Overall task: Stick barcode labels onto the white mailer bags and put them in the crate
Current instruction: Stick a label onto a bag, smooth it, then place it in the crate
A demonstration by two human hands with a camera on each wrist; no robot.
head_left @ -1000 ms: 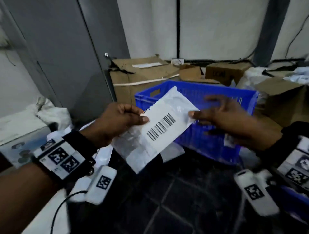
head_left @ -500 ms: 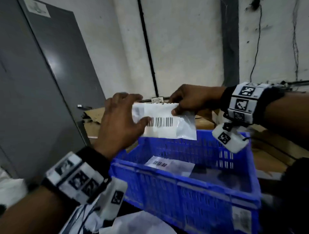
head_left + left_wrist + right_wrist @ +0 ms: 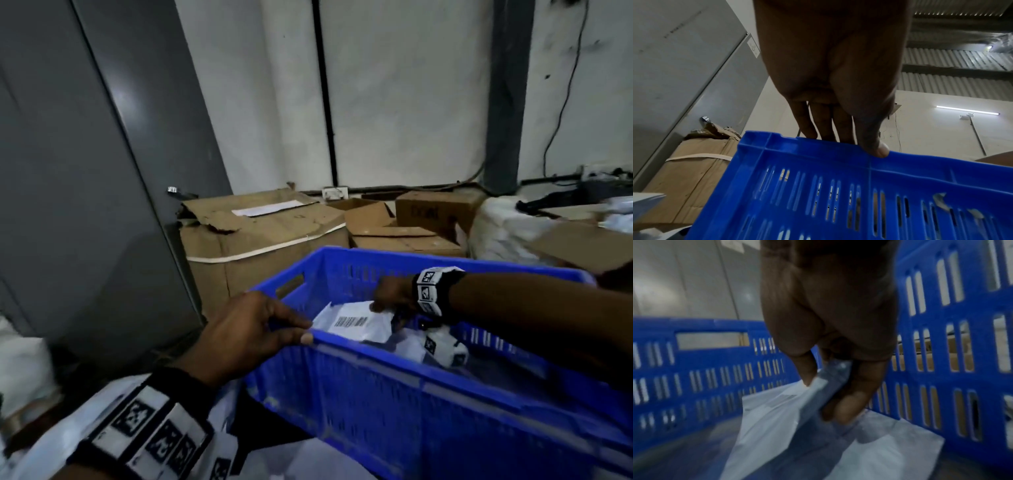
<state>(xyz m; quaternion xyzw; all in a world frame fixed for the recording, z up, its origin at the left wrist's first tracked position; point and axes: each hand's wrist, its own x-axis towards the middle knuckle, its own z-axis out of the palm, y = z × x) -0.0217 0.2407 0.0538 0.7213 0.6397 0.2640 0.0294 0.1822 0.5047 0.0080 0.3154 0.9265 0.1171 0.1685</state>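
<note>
Mailer bag (image 3: 356, 322) now down inside crate (image 3: 445, 411), was above rim; left hand (image 3: 246, 332) off bag, grip loosely curled over near rim, holding nothing. Right hand (image 3: 390, 294) pinches bag top edge. Bag light, floppy, slick film; best pinch edge or corner

Both hands at the crate, left on rim, right reaching inside.

Left hand (image 3: 251, 334) extended forward, back up, fingers (image 3: 826, 123) straight and together over the near rim, thumb tip pressed on the rim's outer edge; banded wrist low in head view. Right arm comes in from the right, wrist bent down, right hand (image 3: 390, 294) lowered inside, thumb and fingers (image 3: 849, 405) pinching the mailer bag (image 3: 356, 322) by its edge.
</note>
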